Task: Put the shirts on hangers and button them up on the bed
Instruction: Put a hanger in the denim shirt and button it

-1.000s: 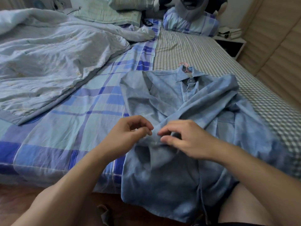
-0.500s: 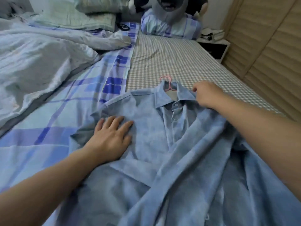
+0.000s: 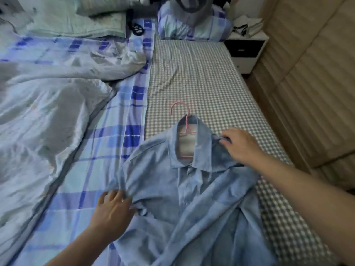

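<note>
The soft, limp blue shirt [image 3: 172,189] lies near on the bed [image 3: 201,83], pink hanger [image 3: 184,120] inside. Left hand [image 3: 113,210] pinches its left shoulder, right hand [image 3: 240,146] its right shoulder; lifting seems best by those shoulders.

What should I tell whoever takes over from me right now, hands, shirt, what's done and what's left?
Left hand: pinching the blue shirt at its left shoulder and sleeve.
Right hand: gripping the fabric at the right shoulder, beside the collar.
The shirt lies front up on the bed, across the seam between the plaid and checked sheets. The pink hanger is inside it, hook sticking out past the collar.
Done: hanger in; the placket looks closed near the collar.
Left: lower buttons can't be checked, a sleeve lies across the front. Move it, then finish buttoning.
</note>
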